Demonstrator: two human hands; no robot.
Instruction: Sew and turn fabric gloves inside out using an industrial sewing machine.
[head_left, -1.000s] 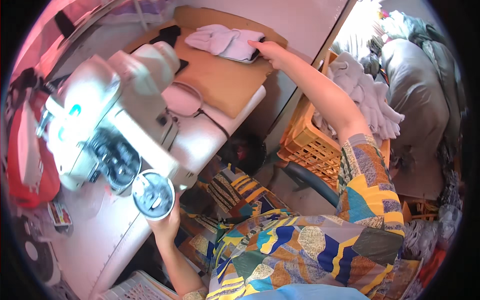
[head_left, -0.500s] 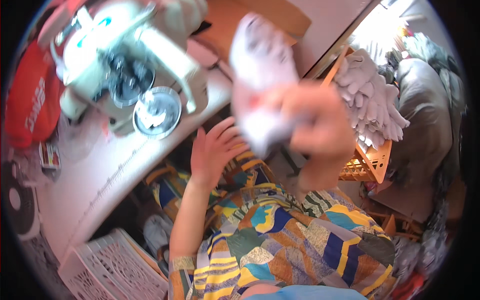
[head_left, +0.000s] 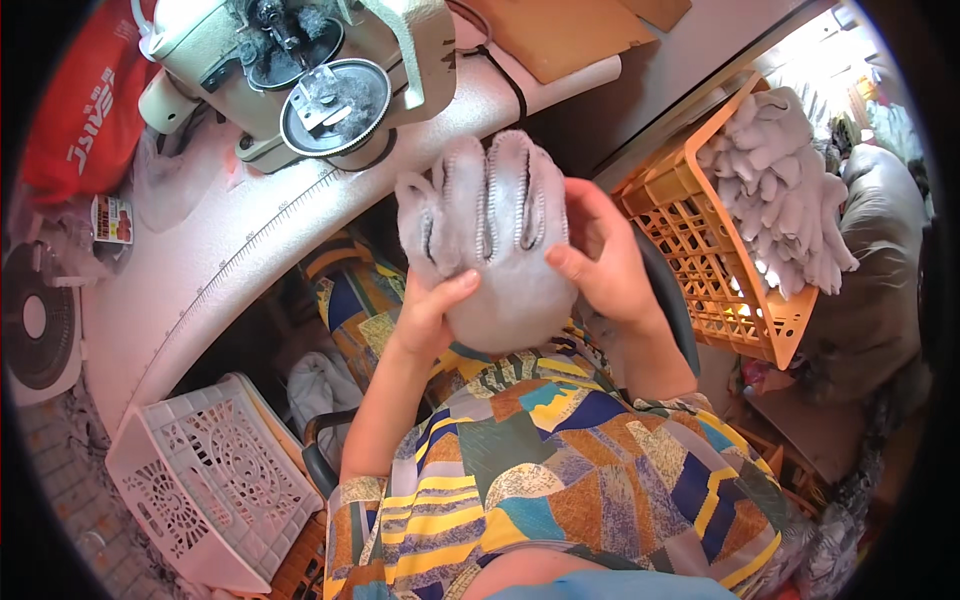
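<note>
A grey fleecy glove (head_left: 510,290) with stitched seams along its fingers is held up before me, fingers pointing away. On its left side my left hand (head_left: 437,312) grips the edge, thumb on top. From the right my right hand (head_left: 600,255) pinches the other edge, thumb on top and fingers behind. Most of both hands' fingers are hidden by the glove. Beyond it stands a pale sewing machine (head_left: 300,90) with a round toothed metal disc (head_left: 350,115), dusted with grey lint. The glove is apart from the machine.
To the right, an orange plastic crate (head_left: 690,240) holds a pile of grey gloves (head_left: 785,190). A white lattice basket (head_left: 215,470) stands at lower left. The white worktable (head_left: 220,225) carries a printed scale along its edge. A red bag (head_left: 85,120) lies at far left.
The glove has come down from a blurred swing in my right hand and is now spread between both hands. My left hand has closed on its edge. The view has shifted.
</note>
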